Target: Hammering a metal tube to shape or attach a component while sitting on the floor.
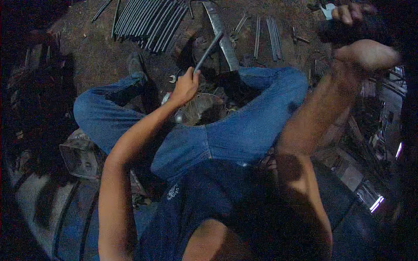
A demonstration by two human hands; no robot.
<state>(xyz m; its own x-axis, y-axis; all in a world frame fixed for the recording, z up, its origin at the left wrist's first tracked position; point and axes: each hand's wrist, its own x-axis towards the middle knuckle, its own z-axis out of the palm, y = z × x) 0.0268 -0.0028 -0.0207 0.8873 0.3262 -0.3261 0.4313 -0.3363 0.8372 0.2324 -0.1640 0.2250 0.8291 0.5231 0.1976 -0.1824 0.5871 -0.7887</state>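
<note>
My left hand (186, 88) is closed around the lower end of a grey metal rod (208, 53). The rod slants up and away, and its far tip overlaps a flat metal bar (214, 19) on the ground; whether they touch I cannot tell. At the upper right my right hand (350, 15) is raised, fingers curled. A dark mass in deep shadow lies between its fingers and wrist, too dark and blurred to name. Between my bent legs in blue jeans, a roundish metal piece (198, 108) sits below my left hand.
Many thin rods (150, 21) lie side by side at the far left. More rods (273, 39), a wrench (241, 22) and a hammer-like tool (299, 38) lie farther right. A squarish metal box (80, 158) stands by my left knee. Metal scrap (383, 117) clutters the right side.
</note>
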